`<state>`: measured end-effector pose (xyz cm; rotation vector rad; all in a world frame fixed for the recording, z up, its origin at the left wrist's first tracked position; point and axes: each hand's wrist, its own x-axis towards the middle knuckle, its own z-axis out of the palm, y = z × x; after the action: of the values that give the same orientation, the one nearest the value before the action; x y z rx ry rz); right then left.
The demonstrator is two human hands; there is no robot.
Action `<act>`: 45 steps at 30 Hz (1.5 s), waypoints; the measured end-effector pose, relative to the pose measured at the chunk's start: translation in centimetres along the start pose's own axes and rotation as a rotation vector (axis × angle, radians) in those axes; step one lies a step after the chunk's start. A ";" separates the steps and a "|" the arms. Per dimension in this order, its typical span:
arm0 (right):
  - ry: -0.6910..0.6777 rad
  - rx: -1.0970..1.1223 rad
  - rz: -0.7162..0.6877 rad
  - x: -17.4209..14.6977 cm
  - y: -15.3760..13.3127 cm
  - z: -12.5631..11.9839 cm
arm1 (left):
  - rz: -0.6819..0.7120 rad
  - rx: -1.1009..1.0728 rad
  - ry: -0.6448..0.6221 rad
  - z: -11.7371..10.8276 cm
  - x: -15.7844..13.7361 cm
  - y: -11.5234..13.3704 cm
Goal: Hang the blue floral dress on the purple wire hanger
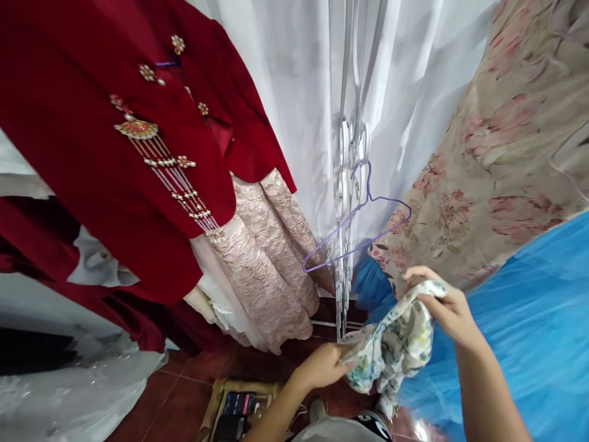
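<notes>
A white cloth garment with a blue, green and yellow floral print (pixel 405 341) hangs bunched between my two hands. My left hand (pixel 324 366) pinches its lower left edge. At its upper right corner, my right hand (pixel 444 304) grips the fabric between thumb and fingers. Above the garment, apart from both hands, a purple wire hanger (pixel 356 230) hangs bare on a white metal chain-like rack (pixel 344 184). Folds hide the garment's exact kind.
A red jacket (pixel 138 153) with beaded ornaments hangs left over a pale pink textured skirt (pixel 271 264). To the right hang a beige floral dress (pixel 497 178) and blue tulle (pixel 529 319). A wooden stool (pixel 214 399) holding a phone (pixel 239 403) stands on the red tiled floor (pixel 172 393).
</notes>
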<state>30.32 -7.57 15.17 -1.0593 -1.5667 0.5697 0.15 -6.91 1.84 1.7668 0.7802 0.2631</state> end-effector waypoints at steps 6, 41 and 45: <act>0.097 -0.144 -0.060 7.0 5.6 2.4 | 0.160 0.406 0.515 -11.6 -3.8 0.8; -0.017 -0.238 0.017 5.2 3.8 8.1 | 0.455 0.904 0.738 -22.6 8.9 20.1; 0.323 -0.248 -0.170 3.3 3.7 6.0 | 0.538 0.790 0.767 -23.2 8.7 18.6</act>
<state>25.92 -1.92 12.22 -1.1251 -1.4446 0.0818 1.10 13.52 25.09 2.6609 1.0000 1.1703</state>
